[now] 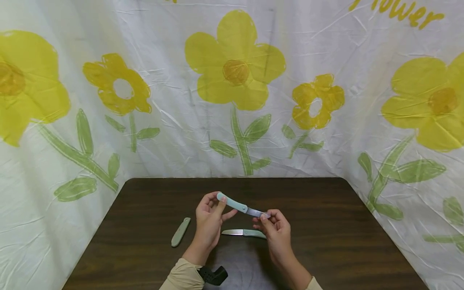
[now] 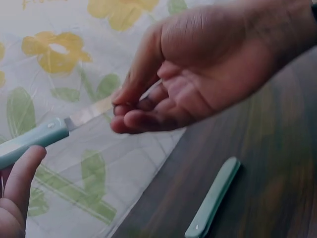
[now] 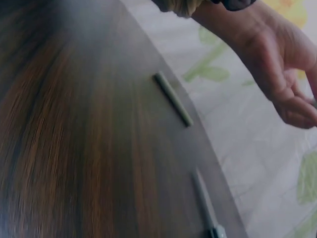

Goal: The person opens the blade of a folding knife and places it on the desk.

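Note:
Held up over the table is a folding knife (image 1: 233, 203) with a pale blue handle, its blade swung out. My left hand (image 1: 210, 223) grips the handle, thumb on its side near the butt end. Thumb and fingers of my right hand (image 1: 279, 235) pinch the blade near its tip, seen closely in the left wrist view, where the knife's rivet shows beside the blade. Below the hands, a second folding knife (image 1: 250, 233) lies unfolded, blade pointing left. A folded green knife (image 1: 180, 232) rests left of my left hand.
The dark wood-grain table (image 1: 145, 209) has rounded far corners. Behind it hangs a white curtain (image 1: 170, 133) printed with yellow flowers and green leaves. My left wrist wears a black band (image 1: 214, 276).

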The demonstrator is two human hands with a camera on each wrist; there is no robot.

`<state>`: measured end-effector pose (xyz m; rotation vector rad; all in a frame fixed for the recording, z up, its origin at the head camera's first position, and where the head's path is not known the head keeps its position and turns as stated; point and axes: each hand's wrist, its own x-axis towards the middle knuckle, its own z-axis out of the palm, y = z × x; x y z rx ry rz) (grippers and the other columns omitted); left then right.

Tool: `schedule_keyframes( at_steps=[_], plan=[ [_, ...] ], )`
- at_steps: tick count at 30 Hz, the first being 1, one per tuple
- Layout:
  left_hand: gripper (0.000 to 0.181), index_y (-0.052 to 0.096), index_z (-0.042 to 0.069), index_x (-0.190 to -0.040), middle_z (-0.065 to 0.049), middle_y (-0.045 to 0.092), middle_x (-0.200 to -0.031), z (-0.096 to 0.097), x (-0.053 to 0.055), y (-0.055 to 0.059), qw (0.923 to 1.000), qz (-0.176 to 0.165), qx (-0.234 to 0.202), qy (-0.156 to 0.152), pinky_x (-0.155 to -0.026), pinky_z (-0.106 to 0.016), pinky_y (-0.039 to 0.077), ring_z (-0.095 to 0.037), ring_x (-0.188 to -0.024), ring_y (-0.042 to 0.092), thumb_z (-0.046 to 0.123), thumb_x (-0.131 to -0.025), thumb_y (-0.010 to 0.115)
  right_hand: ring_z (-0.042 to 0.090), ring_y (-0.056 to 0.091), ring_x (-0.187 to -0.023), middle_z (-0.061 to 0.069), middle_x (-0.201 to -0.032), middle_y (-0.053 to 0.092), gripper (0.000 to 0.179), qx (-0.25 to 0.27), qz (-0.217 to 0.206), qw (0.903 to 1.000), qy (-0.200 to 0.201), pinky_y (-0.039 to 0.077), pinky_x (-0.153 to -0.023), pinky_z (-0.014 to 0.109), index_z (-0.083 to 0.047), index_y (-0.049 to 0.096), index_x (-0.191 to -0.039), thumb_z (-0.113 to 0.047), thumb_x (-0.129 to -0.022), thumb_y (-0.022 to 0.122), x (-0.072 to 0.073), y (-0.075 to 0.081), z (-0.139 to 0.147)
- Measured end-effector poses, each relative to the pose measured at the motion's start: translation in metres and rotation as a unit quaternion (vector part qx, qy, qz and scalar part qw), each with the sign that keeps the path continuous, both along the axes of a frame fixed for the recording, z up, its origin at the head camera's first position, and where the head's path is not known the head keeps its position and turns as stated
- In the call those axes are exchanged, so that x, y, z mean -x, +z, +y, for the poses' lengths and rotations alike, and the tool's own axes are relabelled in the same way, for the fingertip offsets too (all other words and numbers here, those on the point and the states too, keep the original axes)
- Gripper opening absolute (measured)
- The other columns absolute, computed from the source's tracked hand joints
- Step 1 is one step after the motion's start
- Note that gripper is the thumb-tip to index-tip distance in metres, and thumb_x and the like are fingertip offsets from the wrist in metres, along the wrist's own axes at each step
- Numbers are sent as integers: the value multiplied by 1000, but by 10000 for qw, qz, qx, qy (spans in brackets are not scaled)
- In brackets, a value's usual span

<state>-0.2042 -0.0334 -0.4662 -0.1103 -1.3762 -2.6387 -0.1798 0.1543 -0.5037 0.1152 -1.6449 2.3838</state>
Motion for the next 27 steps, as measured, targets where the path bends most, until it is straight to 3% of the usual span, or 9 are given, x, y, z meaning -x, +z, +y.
schedule_keyframes(
  at_steps=[4, 8, 14, 18, 22, 24, 27],
  plan=[
    [17, 55, -4, -119, -2, 57, -102, -4, -2, -2, 9996, 42, 283, -5, -77, -49, 65, -15, -99, 62, -6, -103, 62, 17, 78, -85, 4, -91, 71, 24, -324, -17, 9992, 248, 66, -76, 34, 16, 47, -103, 1, -103, 65, -2, -2, 7],
    [22, 51, -11, -122, 0, 58, -100, -6, -1, -4, 9985, 240, 483, -21, -76, -46, 66, -14, -97, 63, -5, -104, 61, 17, 78, -85, 2, -89, 70, 20, -643, 50, 9971, 414, 66, -75, 34, 17, 47, -102, 5, -102, 64, -2, -1, 12],
    [29, 49, -13, -122, -3, 59, -100, -11, -1, -7, 9967, 372, 719, -115, -77, -50, 65, -13, -94, 65, -4, -101, 66, 13, 76, -80, 0, -88, 72, 20, -1233, 413, 9897, 593, 65, -72, 30, 17, 50, -99, 7, -99, 67, 1, 0, 23],
    [27, 50, -12, -121, -3, 62, -99, -14, -2, -9, 9942, 330, 993, -254, -77, -52, 65, -14, -93, 66, -7, -100, 66, 15, 76, -76, 4, -87, 72, 14, -1857, 688, 9788, 516, 64, -71, 28, 13, 56, -95, 9, -96, 70, 4, 0, 33],
    [24, 54, -11, -118, -5, 63, -99, -17, -3, -12, 9891, 303, 1415, -286, -76, -48, 66, -18, -93, 70, -8, -99, 67, 15, 76, -81, 11, -89, 71, 13, -2519, 772, 9640, 343, 62, -72, 26, 5, 61, -93, 6, -95, 73, 6, 0, 42],
    [23, 57, -9, -116, -8, 65, -100, -19, -3, -14, 9837, 327, 1756, -205, -75, -43, 66, -21, -91, 71, -6, -98, 70, 13, 74, -82, 12, -90, 70, 13, -2805, 758, 9563, 325, 61, -72, 26, 1, 62, -93, 2, -95, 75, 6, 1, 47],
    [21, 63, -5, -111, -13, 68, -100, -23, -2, -17, 9698, 400, 2406, -18, -74, -34, 65, -20, -89, 70, 0, -96, 76, 7, 67, -78, 10, -88, 68, 16, -3218, 731, 9430, 423, 57, -66, 25, -6, 63, -91, -3, -95, 78, 5, 3, 55]
  ],
)
